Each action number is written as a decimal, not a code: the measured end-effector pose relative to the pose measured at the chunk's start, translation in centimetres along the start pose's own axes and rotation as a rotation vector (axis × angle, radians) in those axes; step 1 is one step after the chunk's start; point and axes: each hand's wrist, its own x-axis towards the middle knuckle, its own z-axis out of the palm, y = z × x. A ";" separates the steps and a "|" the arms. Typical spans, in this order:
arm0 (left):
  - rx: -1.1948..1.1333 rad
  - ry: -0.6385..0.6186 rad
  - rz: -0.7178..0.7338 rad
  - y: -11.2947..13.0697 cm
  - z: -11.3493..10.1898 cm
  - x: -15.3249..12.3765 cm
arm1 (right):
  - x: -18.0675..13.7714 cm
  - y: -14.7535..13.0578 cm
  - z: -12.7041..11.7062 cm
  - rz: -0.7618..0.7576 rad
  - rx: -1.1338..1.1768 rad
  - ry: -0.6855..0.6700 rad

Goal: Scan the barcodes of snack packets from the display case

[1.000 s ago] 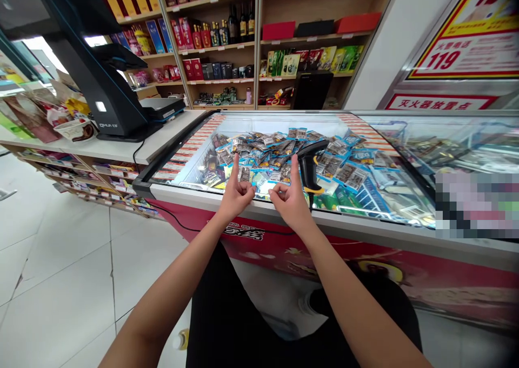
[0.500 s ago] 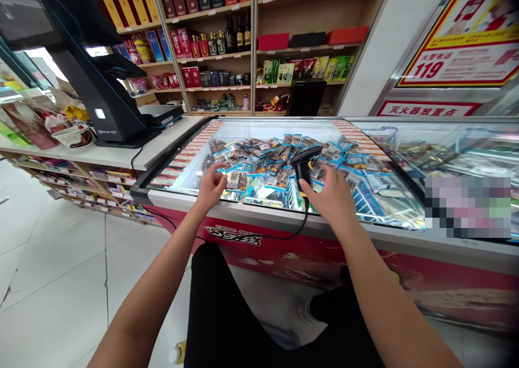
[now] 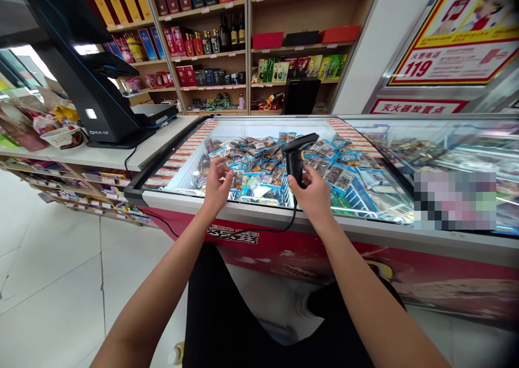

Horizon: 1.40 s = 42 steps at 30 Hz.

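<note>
My right hand (image 3: 315,194) grips the handle of a black barcode scanner (image 3: 294,165), thumb on the near side and fingers curled behind. The scanner stands upright, its head tilted up to the right, over the chest freezer. A black cable (image 3: 284,228) runs from its handle down the freezer front and off to the left. Over the freezer's near edge hovers my left hand (image 3: 218,187), fingers loosely bent and apart, holding nothing. Beneath both hands, many small blue-edged snack packets (image 3: 255,146) lie in a heap inside the freezer.
The chest freezer (image 3: 178,199) has a grey rim and a red front. To the left, a counter (image 3: 141,151) carries a black checkout scale (image 3: 109,108) and a white bowl (image 3: 65,136). Stocked shelves (image 3: 211,57) rise behind. A bottle (image 3: 177,353) is on the floor.
My right hand has closed more fully round the scanner handle, and the scanner has tipped more upright. My left hand has turned slightly, its fingers pointing further up. The whole view has shifted a little.
</note>
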 end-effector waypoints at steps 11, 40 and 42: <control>-0.302 -0.230 -0.281 -0.6 5.4 1.1 | -4.4 -5.5 3.9 -0.138 0.242 -0.203; -0.407 -0.139 -0.449 -0.3 -10.3 3.0 | 12.8 -1.7 7.0 -0.353 -0.530 -0.429; -0.395 -0.184 -0.424 -0.3 -10.4 2.8 | 13.6 -1.8 8.6 -0.283 -0.507 -0.418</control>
